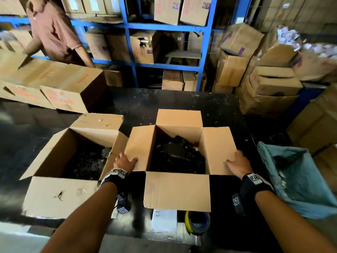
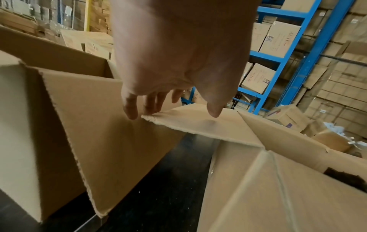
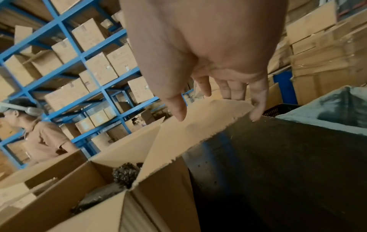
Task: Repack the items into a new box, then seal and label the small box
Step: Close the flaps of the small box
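The new cardboard box (image 1: 176, 190) stands at the middle of the black table with all its flaps spread open. Black wrapped items (image 1: 176, 154) lie inside it and also show in the right wrist view (image 3: 125, 174). My left hand (image 1: 125, 161) rests on the left flap (image 1: 140, 148), thumb over the top face and fairly straight fingers (image 2: 151, 108) at its outer edge. My right hand (image 1: 237, 161) lies on the right flap (image 1: 217, 148) in the same way, its fingers (image 3: 258, 106) reaching the flap's (image 3: 198, 125) far edge. The old box (image 1: 60, 196) stands open at the left, dark items inside.
A yellow tape roll (image 1: 197, 223) and a white paper (image 1: 164, 221) lie at the table's near edge, below the front flap. A blue bag (image 1: 291, 179) gapes at the right. More cartons (image 1: 60, 84), a person (image 1: 52, 31) and blue shelving (image 1: 164, 26) stand behind.
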A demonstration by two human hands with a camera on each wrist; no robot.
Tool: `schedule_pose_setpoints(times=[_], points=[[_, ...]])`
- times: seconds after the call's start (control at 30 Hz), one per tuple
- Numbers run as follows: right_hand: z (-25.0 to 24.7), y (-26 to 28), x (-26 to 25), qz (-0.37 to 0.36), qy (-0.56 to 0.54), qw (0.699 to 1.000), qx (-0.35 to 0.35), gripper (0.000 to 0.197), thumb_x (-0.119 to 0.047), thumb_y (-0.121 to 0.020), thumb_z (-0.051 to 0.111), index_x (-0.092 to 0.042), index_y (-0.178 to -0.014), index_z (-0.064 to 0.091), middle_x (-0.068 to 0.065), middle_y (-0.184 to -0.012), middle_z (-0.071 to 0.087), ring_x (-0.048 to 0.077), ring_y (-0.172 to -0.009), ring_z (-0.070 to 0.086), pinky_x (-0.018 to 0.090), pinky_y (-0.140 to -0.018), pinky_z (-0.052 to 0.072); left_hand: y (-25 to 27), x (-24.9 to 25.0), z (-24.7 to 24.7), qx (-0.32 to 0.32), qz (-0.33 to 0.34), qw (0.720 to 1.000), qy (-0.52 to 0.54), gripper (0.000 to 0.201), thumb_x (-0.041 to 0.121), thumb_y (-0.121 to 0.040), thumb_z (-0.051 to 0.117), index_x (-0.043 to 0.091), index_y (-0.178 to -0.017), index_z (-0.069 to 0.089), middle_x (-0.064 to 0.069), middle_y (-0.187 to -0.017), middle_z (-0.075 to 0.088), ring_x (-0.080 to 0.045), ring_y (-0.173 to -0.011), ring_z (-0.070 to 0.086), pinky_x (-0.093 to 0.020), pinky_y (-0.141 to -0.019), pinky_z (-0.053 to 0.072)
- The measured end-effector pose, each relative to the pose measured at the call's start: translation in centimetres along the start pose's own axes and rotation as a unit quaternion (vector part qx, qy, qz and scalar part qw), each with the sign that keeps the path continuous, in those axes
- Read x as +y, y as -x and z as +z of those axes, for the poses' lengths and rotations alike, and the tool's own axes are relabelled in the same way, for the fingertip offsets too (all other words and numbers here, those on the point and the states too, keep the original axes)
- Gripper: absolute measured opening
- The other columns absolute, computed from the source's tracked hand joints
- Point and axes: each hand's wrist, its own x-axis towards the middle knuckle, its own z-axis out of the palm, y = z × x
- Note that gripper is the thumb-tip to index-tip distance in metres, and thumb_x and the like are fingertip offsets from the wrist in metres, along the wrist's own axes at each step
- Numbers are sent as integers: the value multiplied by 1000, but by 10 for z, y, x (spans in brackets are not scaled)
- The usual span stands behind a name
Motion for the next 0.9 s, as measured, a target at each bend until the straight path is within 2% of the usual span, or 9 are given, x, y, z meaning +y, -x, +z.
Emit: schedule_pose_setpoints(times=[0.17, 0.3, 0.4, 0.5, 0.57, 0.63, 0.7, 0.8, 0.9], points=[[-18, 16, -17, -43, -36, 995, 80, 46, -8, -85, 61, -8, -130, 55, 22, -124, 63, 41, -113, 62, 44, -96, 53, 5, 0, -5, 13, 9, 999, 33, 72, 44, -89, 66, 0, -138, 36, -28, -134, 53, -45, -123, 51, -46, -101, 43], [-28, 34, -50, -102, -132, 982, 88, 54, 0, -90, 61, -9, -142, 56, 14, -126, 68, 33, -118, 63, 38, -104, 47, 9, 0, -20, 67, 40, 995, 61, 59, 27, -85, 72, -4, -129, 48, -30, -125, 58, -45, -116, 55, -45, -97, 44], [-14, 55, -75, -173, -182, 968, 7, 53, -21, -93, 72, -16, -143, 56, 2, -124, 68, 18, -115, 64, 36, -104, 50, 19, 6, -36, 92, 55, 990, 94, 53, 16, -83, 69, -1, -130, 54, -28, -123, 61, -44, -114, 57, -45, -97, 45], [12, 70, -83, -214, -175, 958, -76, 54, -46, -94, 68, -21, -140, 60, -5, -123, 70, 6, -110, 67, 30, -100, 52, 35, 17, -49, 129, 83, 978, 141, 49, 9, -81, 65, 5, -129, 59, -25, -121, 64, -43, -111, 59, -44, -96, 47], [27, 76, -81, -228, -152, 956, -105, 50, -47, -98, 62, -20, -140, 61, -5, -132, 67, 5, -119, 61, 26, -103, 47, 46, 26, -55, 147, 114, 967, 171, 47, 9, -80, 63, 13, -127, 61, -17, -119, 68, -39, -106, 62, -42, -94, 49], [39, 81, -75, -250, -106, 955, -117, 43, -40, -103, 55, -16, -138, 63, -4, -134, 64, 8, -123, 58, 19, -101, 40, 56, 33, -58, 144, 169, 950, 219, 44, 10, -82, 63, 19, -126, 60, -8, -114, 69, -29, -95, 67, -39, -87, 54], [48, 83, -66, -259, -82, 955, -114, 37, -34, -106, 50, -13, -132, 66, 1, -133, 65, 16, -123, 61, 20, -99, 41, 66, 42, -54, 114, 246, 932, 242, 41, 14, -88, 64, 22, -128, 57, -3, -109, 70, -17, -84, 68, -37, -78, 59], [53, 81, -47, -259, -47, 958, -109, 31, -15, -105, 52, -9, -133, 66, 6, -144, 58, 21, -134, 53, 20, -109, 34, 80, 56, -36, 41, 345, 909, 229, 45, 23, -93, 61, 25, -136, 50, 1, -118, 65, -12, -96, 67, -33, -84, 59], [51, 80, -26, -257, 3, 959, -119, 54, 8, -98, 50, -19, -144, 56, -3, -157, 42, 14, -147, 37, 19, -117, 21, 90, 66, -16, 34, 419, 892, 168, 52, 32, -92, 58, 23, -142, 47, 3, -128, 55, -15, -106, 61, -33, -89, 55]])
